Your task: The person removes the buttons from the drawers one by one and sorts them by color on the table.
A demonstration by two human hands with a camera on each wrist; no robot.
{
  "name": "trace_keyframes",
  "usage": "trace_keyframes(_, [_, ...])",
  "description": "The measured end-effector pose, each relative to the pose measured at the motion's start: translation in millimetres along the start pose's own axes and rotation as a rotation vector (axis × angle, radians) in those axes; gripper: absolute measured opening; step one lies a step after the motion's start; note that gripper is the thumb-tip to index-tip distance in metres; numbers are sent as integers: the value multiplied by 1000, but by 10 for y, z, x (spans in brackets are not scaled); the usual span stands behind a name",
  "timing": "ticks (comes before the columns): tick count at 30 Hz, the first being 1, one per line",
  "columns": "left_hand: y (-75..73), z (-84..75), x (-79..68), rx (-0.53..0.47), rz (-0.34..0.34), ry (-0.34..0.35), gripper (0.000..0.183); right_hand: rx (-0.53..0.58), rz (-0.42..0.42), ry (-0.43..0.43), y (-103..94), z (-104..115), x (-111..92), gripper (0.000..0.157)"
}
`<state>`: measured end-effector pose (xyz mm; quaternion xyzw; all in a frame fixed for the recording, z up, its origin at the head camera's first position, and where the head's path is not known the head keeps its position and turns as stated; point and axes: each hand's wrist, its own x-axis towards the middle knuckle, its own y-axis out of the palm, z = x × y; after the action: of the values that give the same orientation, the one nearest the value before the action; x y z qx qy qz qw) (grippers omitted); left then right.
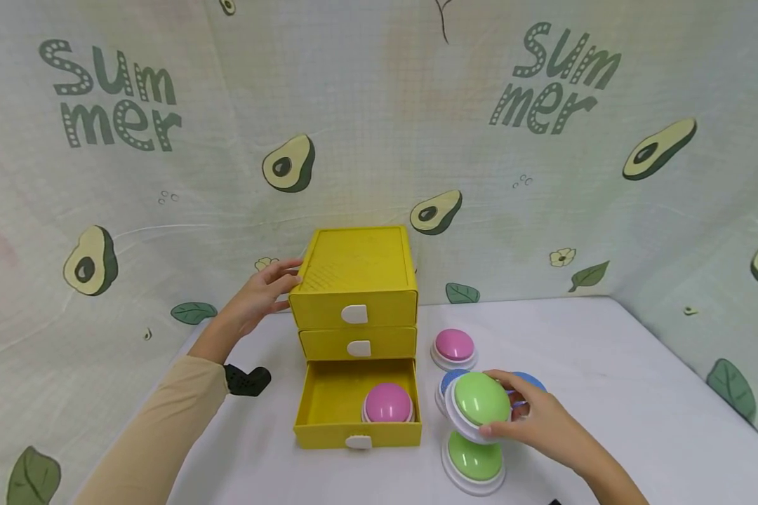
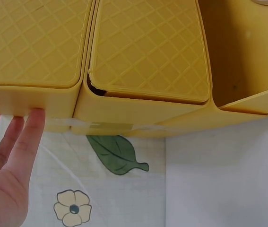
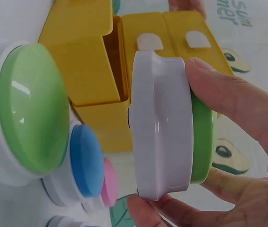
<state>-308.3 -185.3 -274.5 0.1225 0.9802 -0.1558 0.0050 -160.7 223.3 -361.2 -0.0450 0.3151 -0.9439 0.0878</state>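
Note:
A yellow three-drawer box (image 1: 354, 308) stands on the white table, its bottom drawer (image 1: 328, 438) pulled out. Inside that drawer, at the right, sits a pink push button (image 1: 388, 403) with a white base. My left hand (image 1: 262, 294) rests its straight fingertips against the box's upper left side. In my right hand (image 1: 537, 421) a green push button (image 1: 482, 398) is gripped by its white rim, tilted, above the other buttons. The right wrist view shows thumb and fingers on opposite edges of its white base (image 3: 164, 127).
Right of the drawer lie another green button (image 1: 475, 456), a blue button (image 1: 448, 382) partly hidden, a second blue one (image 1: 530, 381) behind my right hand, and a pink button (image 1: 453, 345). A cloth printed with avocados (image 1: 436, 212) hangs behind the table.

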Motion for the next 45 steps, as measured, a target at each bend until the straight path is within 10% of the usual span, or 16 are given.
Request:
trace_keyframes(14, [-1, 17, 12, -29, -3, -6, 55, -142, 10, 164, -179, -511, -252, 77])
trace_keyframes(23, [15, 29, 6, -20, -6, -6, 53, -150, 80, 438, -186, -742, -345, 86])
trace_keyframes(45, [6, 22, 19, -11, -9, -5, 54, -242, 46, 340, -101, -936, -410, 81])
